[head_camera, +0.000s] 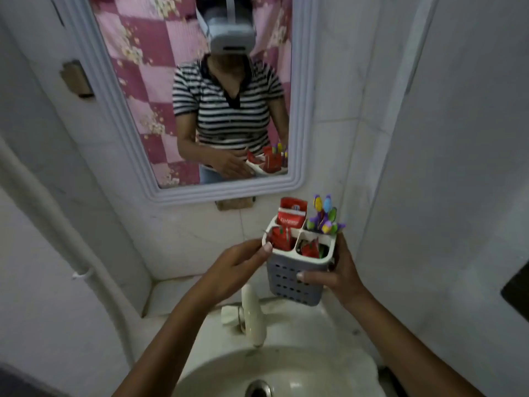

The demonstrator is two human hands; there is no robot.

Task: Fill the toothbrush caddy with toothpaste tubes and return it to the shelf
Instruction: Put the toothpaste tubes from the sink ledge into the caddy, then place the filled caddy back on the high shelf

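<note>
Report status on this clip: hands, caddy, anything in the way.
Right hand holds the caddy above the sink; left hand pinches its rim. Red toothpaste tubes in three compartments, toothbrushes in the fourth. Shelf not visible; faucet directly below.

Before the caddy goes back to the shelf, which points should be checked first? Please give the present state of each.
1. Right hand holds the caddy by its side: ok.
2. Left hand steadies the rim, thumb on the edge: ok.
3. Caddy roughly upright: ok.
4. Toothpaste tubes sit in three compartments, toothbrushes in the fourth: ok.
5. Shelf location and free space: cannot tell, no shelf in view.
6. Caddy hangs above the sink and faucet: ok, not touching.
</note>
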